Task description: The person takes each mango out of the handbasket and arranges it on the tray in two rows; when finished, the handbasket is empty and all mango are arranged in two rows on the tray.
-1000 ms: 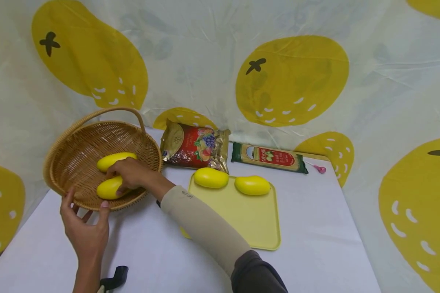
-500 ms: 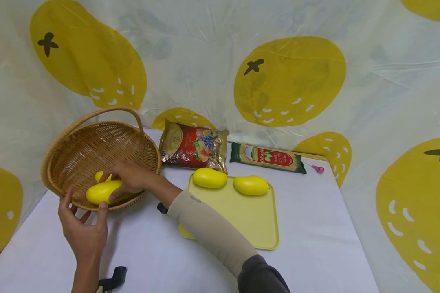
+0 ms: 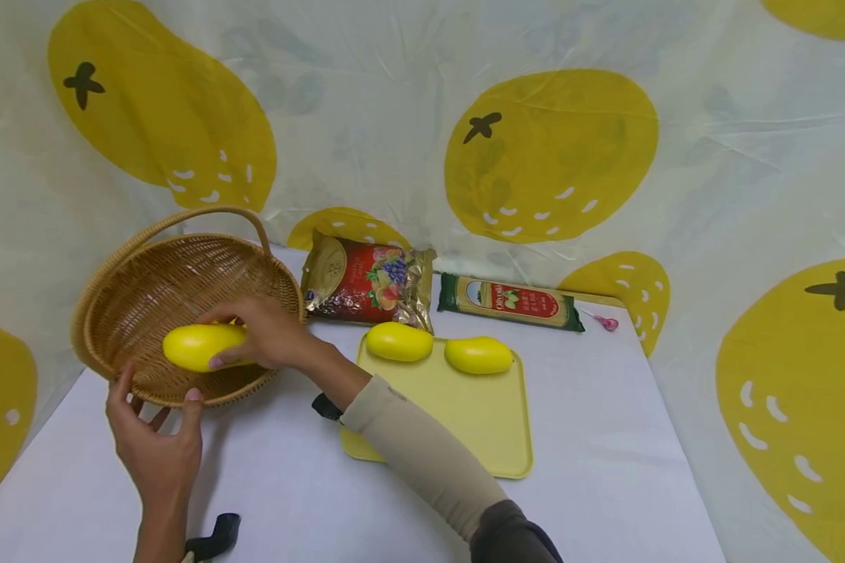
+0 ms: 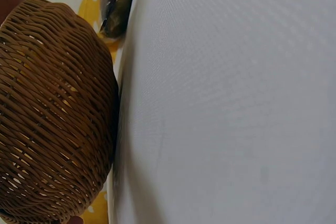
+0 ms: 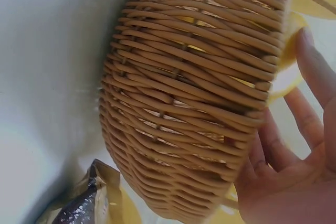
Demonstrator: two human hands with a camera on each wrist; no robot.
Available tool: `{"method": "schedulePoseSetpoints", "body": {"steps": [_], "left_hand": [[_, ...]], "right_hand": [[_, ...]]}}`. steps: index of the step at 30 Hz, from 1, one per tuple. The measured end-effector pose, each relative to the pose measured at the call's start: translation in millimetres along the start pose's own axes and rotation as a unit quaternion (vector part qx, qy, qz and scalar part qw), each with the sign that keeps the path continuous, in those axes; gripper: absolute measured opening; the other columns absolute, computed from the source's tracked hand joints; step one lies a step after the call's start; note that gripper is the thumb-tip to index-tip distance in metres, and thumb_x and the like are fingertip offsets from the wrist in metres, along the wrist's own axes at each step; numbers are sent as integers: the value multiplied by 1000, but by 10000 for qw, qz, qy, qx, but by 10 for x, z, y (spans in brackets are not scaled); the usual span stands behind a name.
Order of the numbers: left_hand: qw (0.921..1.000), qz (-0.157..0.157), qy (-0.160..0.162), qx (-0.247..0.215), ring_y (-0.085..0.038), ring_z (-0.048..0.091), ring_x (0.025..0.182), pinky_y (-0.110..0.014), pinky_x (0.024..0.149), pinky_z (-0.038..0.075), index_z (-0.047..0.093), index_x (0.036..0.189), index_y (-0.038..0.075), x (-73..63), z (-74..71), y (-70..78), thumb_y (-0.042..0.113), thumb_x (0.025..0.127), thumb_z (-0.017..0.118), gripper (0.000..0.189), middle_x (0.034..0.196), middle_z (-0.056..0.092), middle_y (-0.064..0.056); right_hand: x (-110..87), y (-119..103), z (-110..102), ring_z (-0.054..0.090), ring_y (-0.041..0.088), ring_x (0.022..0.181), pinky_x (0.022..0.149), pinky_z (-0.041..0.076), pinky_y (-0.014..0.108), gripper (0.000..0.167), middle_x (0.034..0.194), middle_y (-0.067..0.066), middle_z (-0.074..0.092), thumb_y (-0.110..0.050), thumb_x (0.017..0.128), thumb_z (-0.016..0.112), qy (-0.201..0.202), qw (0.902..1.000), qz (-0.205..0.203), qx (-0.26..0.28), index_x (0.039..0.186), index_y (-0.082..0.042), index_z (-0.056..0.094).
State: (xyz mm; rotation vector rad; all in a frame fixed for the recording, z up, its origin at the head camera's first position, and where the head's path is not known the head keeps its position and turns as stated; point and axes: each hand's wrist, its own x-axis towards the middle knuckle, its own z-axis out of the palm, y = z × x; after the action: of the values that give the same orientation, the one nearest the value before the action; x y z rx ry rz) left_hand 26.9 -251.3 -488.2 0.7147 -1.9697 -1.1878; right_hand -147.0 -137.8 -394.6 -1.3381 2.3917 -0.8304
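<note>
In the head view, a brown wicker basket (image 3: 183, 274) with an arched handle leans tilted on the left, its mouth toward me. My left hand (image 3: 156, 446) grips its near rim, thumb in front. Inside the basket mouth, my right hand (image 3: 271, 332) holds a smooth yellow mango (image 3: 197, 346) from its right side. A second mango is hidden behind the held one and the hand. The left wrist view shows the basket's woven outside (image 4: 52, 114). In the right wrist view, my right hand (image 5: 294, 177) reaches past the basket wall (image 5: 184, 87).
Two more yellow mangoes (image 3: 399, 342) (image 3: 479, 355) lie at the back of a pale yellow tray (image 3: 458, 422). Behind stand a red and gold candy bag (image 3: 366, 280), a green-ended pasta pack (image 3: 510, 302) and a pink lollipop (image 3: 608, 322). A patterned curtain (image 3: 394, 117) backs the table.
My right hand has lifted the near mango a little up and left within the basket, covering the other one from view. My left hand keeps its grip on the rim.
</note>
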Motion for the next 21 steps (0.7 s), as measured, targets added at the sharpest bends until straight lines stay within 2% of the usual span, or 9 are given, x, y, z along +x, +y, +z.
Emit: {"method": "schedulePoseSetpoints", "body": {"steps": [4,10,13,18,21], "left_hand": [[10000,9,39,-45,-30,48,144,-16,104,51,38,162,34,4,0,-3,17,90,78,84,167,37,13],[10000,28,7,78,-31,48,145,-17,105,51,37,162,35,-1,-5,-4,19,91,77,83,167,37,14],[9999,35,-6,111,-31,48,145,-18,106,51,36,163,35,3,-8,-1,19,92,77,83,167,36,14],[9999,14,-24,137,-31,47,147,-19,108,51,35,163,35,6,-7,14,20,93,76,83,168,36,14],[9998,18,-44,170,-31,47,147,-19,108,51,35,163,35,4,-6,18,20,93,76,82,168,35,14]], "right_hand": [[-79,-30,-64,57,-4,111,95,38,10,60,128,-16,74,-44,84,89,363,9993,-44,34,140,-31,70],[-265,-93,-163,56,2,126,106,39,16,61,141,-14,69,-49,86,85,762,9971,48,58,143,-35,68],[-369,-115,-206,54,6,129,105,41,17,63,145,-11,66,-49,86,85,962,9953,10,142,144,-33,67],[-531,-113,-261,56,8,130,107,42,20,62,143,-9,68,-47,86,86,1351,9905,-126,216,143,-31,68],[-630,-99,-294,57,6,129,114,41,24,63,140,-9,71,-45,85,87,1545,9876,-181,232,143,-30,68]]}}
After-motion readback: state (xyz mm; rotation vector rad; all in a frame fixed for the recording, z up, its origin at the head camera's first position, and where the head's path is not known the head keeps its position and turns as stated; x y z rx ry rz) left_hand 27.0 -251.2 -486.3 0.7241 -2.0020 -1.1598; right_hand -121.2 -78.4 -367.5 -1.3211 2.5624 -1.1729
